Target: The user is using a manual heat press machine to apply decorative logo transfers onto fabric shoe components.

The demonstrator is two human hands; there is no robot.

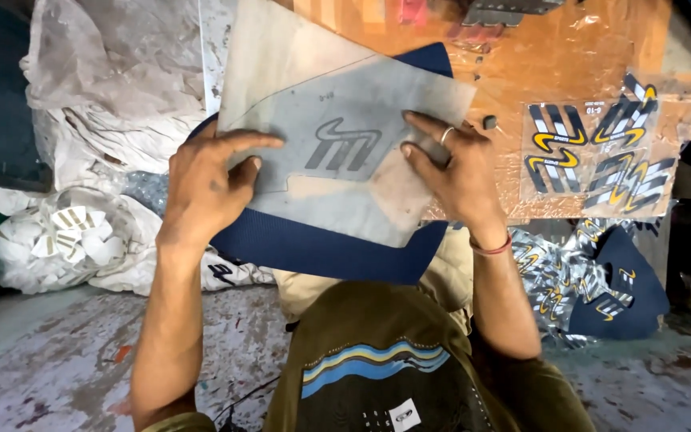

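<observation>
The stencil sheet (337,120) is pale grey and smudged, with a darker grey slanted logo cutout at its middle. Under it, the fabric panel (321,248) is deep navy blue. The desk (593,48) is orange-brown under glossy clear film. The decal sheet (593,152) carries black, white and yellow striped marks. The bag (65,240) at the side is translucent white, holding white pieces. The ring (446,134) on the right hand (457,172) looks silver, and the wrist band (491,246) is reddish-pink. The shirt (377,376) is olive with blue, yellow and black wavy stripes.
</observation>
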